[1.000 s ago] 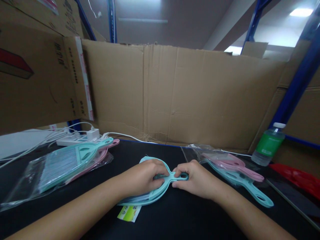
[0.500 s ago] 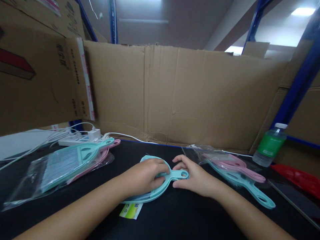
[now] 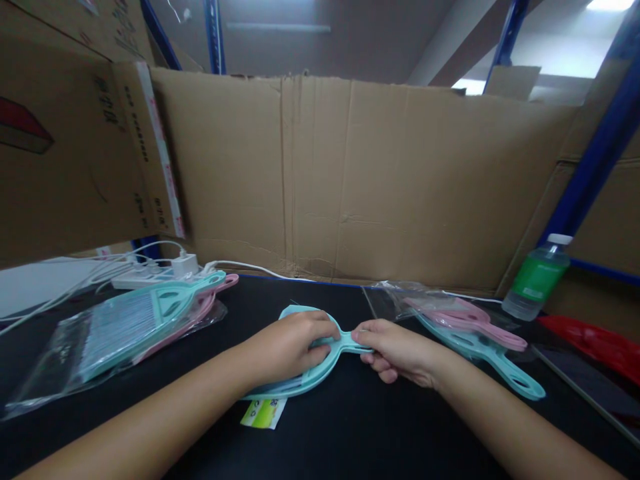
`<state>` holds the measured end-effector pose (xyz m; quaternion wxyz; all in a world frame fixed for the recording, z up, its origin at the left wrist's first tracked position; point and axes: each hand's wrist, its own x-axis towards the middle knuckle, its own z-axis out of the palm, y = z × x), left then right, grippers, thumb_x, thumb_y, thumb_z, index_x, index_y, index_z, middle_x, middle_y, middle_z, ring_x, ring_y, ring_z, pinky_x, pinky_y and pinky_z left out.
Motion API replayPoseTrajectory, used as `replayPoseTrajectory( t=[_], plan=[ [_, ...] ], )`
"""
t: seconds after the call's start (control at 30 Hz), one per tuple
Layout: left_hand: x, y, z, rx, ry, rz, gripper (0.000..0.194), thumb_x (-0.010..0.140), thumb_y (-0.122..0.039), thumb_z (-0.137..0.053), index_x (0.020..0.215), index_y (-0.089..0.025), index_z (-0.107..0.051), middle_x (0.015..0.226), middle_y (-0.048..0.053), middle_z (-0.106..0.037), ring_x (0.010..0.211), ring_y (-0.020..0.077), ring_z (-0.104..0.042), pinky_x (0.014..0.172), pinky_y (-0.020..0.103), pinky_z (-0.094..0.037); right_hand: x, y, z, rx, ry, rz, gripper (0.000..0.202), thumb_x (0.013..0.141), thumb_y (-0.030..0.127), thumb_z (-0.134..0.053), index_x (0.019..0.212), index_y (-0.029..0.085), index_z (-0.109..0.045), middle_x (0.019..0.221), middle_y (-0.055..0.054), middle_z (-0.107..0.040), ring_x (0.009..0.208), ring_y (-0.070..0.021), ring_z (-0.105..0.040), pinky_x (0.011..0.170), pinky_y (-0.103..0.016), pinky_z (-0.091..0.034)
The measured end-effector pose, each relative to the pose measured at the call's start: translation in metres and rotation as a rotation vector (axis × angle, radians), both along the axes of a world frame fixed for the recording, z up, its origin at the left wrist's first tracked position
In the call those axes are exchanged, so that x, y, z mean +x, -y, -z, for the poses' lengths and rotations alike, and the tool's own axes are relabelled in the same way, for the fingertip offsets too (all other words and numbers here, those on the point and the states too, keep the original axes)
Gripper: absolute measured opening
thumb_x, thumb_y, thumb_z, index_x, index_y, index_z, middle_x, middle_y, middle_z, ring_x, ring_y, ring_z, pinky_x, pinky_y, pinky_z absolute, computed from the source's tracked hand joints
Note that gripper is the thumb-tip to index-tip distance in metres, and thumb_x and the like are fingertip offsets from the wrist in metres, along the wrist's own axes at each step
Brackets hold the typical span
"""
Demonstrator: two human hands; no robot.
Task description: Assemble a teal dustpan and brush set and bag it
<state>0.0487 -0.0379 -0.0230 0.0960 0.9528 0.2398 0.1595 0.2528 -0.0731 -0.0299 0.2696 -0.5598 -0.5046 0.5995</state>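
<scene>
A turquoise dustpan and brush set (image 3: 325, 367) lies on the black table in front of me, its handle pointing right. My left hand (image 3: 300, 341) rests over its head, fingers curled down round the body and covering much of it. At the handle end my right hand (image 3: 393, 350) is closed, thumb on top and fingers folded underneath. A green-and-white label (image 3: 263, 413) sticks out from under the set's near edge. Pale bristles show partly below my left wrist.
Bagged turquoise and pink sets (image 3: 150, 320) lie at left, by a power strip (image 3: 145, 277) with white cables. On the right are a pink set (image 3: 467, 320), a turquoise one (image 3: 500, 367), a bottle (image 3: 537, 280), a phone-like dark slab (image 3: 585, 387) and a red item (image 3: 595, 343). Cardboard (image 3: 390, 187) stands behind.
My right hand has gone from open fingers around the handle end to a closed grip on it. My left hand has stayed on the set. The view has tilted slightly.
</scene>
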Motion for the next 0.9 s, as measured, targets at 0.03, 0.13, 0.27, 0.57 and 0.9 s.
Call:
replayPoseTrajectory(
  t=[0.03,0.13,0.27,0.57,0.9],
  plan=[
    [0.000,0.000,0.000,-0.006,0.000,0.002,0.022,0.086,-0.020,-0.050,0.102,-0.022,-0.065,0.101,0.005,-0.063,0.090,0.0159,-0.059,0.080,0.025,-0.043,0.000,0.000,0.000,-0.003,-0.002,-0.001,0.014,0.094,0.029,-0.041,0.084,0.020,-0.044,0.055,0.008,-0.041,0.036,-0.0010,-0.022,0.034,-0.011,-0.019],
    [0.000,-0.001,0.002,-0.024,0.012,0.011,0.021,0.086,-0.020,-0.051,0.101,-0.022,-0.066,0.100,0.005,-0.063,0.090,0.0156,-0.059,0.080,0.024,-0.043,-0.001,0.000,0.001,0.010,0.009,-0.002,0.011,0.093,0.026,-0.042,0.084,0.020,-0.045,0.055,0.008,-0.041,0.037,-0.0014,-0.022,0.035,-0.012,-0.017],
    [0.000,-0.003,0.006,-0.024,0.039,0.019,0.021,0.085,-0.020,-0.051,0.100,-0.022,-0.066,0.100,0.004,-0.064,0.090,0.0155,-0.059,0.081,0.025,-0.043,-0.001,-0.001,0.002,0.033,0.010,0.017,0.011,0.091,0.022,-0.043,0.081,0.020,-0.044,0.054,0.007,-0.041,0.037,-0.0021,-0.023,0.035,-0.013,-0.017],
    [-0.019,-0.015,-0.013,0.020,0.172,-0.083,0.021,0.084,-0.030,-0.052,0.097,-0.020,-0.066,0.092,0.003,-0.064,0.078,0.0138,-0.057,0.072,0.025,-0.043,0.009,-0.006,-0.002,0.048,-0.110,0.032,0.013,0.089,0.019,-0.042,0.076,0.020,-0.040,0.056,0.006,-0.045,0.037,-0.0021,-0.024,0.036,-0.014,-0.018],
    [-0.047,-0.035,-0.029,-0.057,0.113,-0.424,0.036,0.081,-0.050,-0.048,0.069,-0.018,-0.058,0.059,-0.002,-0.055,0.055,0.0125,-0.049,0.050,0.024,-0.032,0.042,-0.011,-0.025,0.206,-0.011,0.333,0.014,0.090,0.021,-0.042,0.077,0.021,-0.039,0.056,0.006,-0.042,0.038,-0.0033,-0.027,0.036,-0.012,-0.020]
  ],
)
